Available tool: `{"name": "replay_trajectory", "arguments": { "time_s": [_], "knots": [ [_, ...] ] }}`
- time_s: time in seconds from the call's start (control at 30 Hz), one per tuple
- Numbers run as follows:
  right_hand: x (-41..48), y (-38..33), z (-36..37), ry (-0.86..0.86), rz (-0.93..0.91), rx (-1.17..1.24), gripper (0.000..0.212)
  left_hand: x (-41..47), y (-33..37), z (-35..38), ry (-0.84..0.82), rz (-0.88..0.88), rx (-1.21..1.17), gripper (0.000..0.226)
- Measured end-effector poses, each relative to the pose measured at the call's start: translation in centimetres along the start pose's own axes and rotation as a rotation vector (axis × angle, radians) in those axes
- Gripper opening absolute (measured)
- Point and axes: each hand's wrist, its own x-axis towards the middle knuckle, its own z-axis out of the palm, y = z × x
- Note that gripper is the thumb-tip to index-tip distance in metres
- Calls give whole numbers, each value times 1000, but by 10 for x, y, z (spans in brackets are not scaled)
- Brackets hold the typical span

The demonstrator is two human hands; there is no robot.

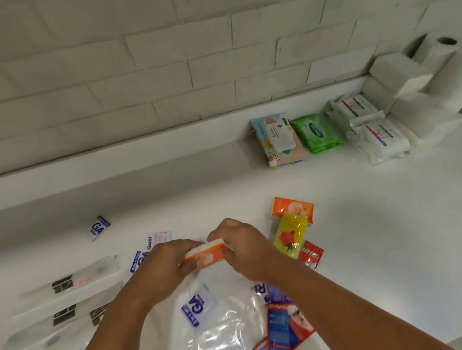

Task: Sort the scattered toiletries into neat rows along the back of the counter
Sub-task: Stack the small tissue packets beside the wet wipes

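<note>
Both hands hold one small orange-and-white packet (207, 253) above the middle of the white counter (381, 217). My left hand (165, 267) grips its left end, my right hand (241, 246) its right end. Just to the right lie an orange sachet (292, 207), a yellow rose sachet (290, 238) and a red toothpaste sachet (312, 255). Blue-printed white sachets (99, 227) are scattered to the left and below my hands. Along the back right, a patterned wipes pack (277, 140), a green wipes pack (317, 132) and white packs (371, 129) form a row.
Clear toothbrush sleeves (66, 284) lie at the left front. A clear plastic bag (219, 337) and blue-red toothpaste sachets (282, 329) lie under my forearms. Stacked napkins (400, 79) and paper rolls (437, 53) fill the back right corner. A raised ledge (138, 149) runs below the tiled wall.
</note>
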Motion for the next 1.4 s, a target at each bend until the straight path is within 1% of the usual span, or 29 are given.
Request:
{"name": "replay_trajectory", "arguments": {
  "time_s": [0.1, 0.17, 0.27, 0.3, 0.4, 0.43, 0.47, 0.53, 0.6, 0.63, 0.67, 0.73, 0.77, 0.8, 0.83, 0.87, 0.93, 1.0, 1.07, 1.17, 1.23, 1.3, 1.4],
  "knots": [
    [14, 19, -29, 88, 3, 33, 40, 30, 21, 5, 153, 14, 114, 20],
    [24, 32, -47, 127, -15, 31, 42, 51, 35, 10, 240, 36, 134, 18],
    [40, 53, -69, 166, -13, 49, 49, 84, 51, 21, 299, 70, 122, 13],
    [46, 60, -75, 204, 0, 51, 48, 94, 54, 23, 309, 68, 131, 12],
    [60, 80, -90, 400, 77, 96, 45, 129, 60, 29, 383, 31, 121, 3],
    [63, 86, -92, 444, 132, 139, 44, 140, 63, 30, 400, -6, 96, 5],
    [65, 90, -93, 453, 206, 200, 43, 151, 66, 30, 405, -55, 63, 12],
    [72, 96, -90, 376, 358, 365, 43, 173, 69, 30, 400, -144, -2, 27],
    [79, 101, -89, 284, 435, 447, 45, 195, 69, 30, 393, -206, -84, 31],
    [85, 103, -88, 245, 456, 474, 42, 206, 69, 30, 402, -231, -126, 28],
    [90, 103, -90, 214, 464, 488, 35, 217, 67, 31, 421, -253, -183, 22],
    [102, 106, -92, 186, 450, 472, 13, 236, 66, 32, 464, -279, -340, 8],
    [109, 111, -91, 187, 432, 516, 9, 243, 66, 32, 475, -280, -393, 6],
    [115, 113, -93, 191, 416, 582, 11, 250, 68, 33, 480, -276, -412, 7],
    [120, 114, -96, 199, 413, 645, 13, 257, 69, 34, 484, -268, -398, 10],
    [124, 115, -100, 172, 425, 644, 15, 263, 70, 35, 492, -260, -350, 15],
    [129, 114, -105, 122, 479, 633, 22, 273, 72, 36, 494, -266, -175, 18],
    [136, 117, -105, 132, 493, 624, 27, 281, 73, 35, 490, -272, -74, 18],
    [142, 115, -103, 140, 517, 609, 27, 287, 72, 33, 496, -281, -55, 19],
    [144, 116, -103, 129, 538, 664, 22, 291, 71, 33, 507, -289, -18, 21],
    [141, 117, -105, 117, 531, 681, 26, 291, 71, 35, 504, -293, 4, 22],
    [138, 116, -105, 122, 521, 650, 30, 290, 71, 36, 499, -289, 16, 22],
    [135, 115, -106, 120, 506, 627, 30, 286, 72, 36, 492, -276, 19, 23]
  ]
}}
